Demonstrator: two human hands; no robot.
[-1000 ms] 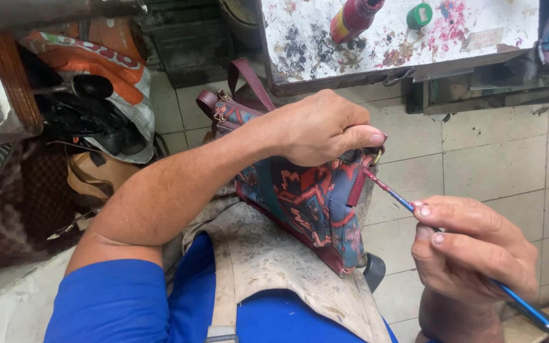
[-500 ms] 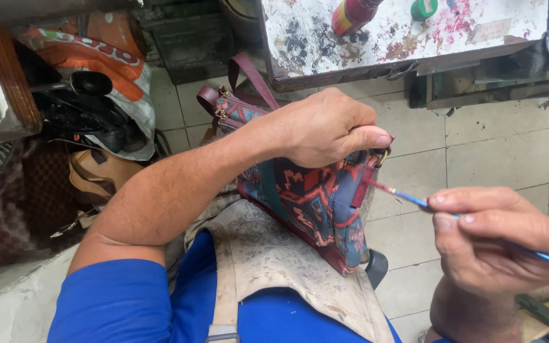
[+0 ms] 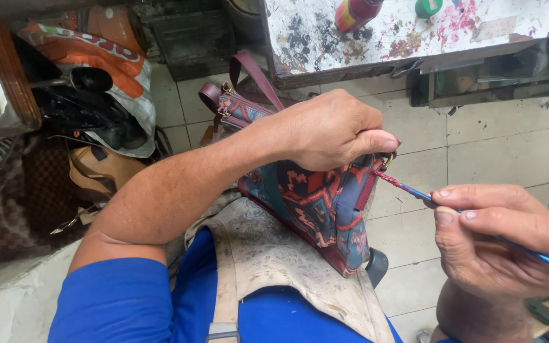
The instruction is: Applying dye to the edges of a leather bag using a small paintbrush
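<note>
Meanwhile the left hand (image 3: 328,130) clamps its grip on the top edge of the red-and-teal patterned fabric handbag (image 3: 312,206) resting on the lap, while the right hand (image 3: 500,244) pinches a thin blue-handled paintbrush (image 3: 414,190) whose tip touches the bag's edge

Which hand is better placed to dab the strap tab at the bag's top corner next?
Probably the right hand: it pinches the blue paintbrush, whose reddened tip already reaches the patterned bag at that corner. The left hand is occupied gripping the bag's top edge, steadying it.
</note>
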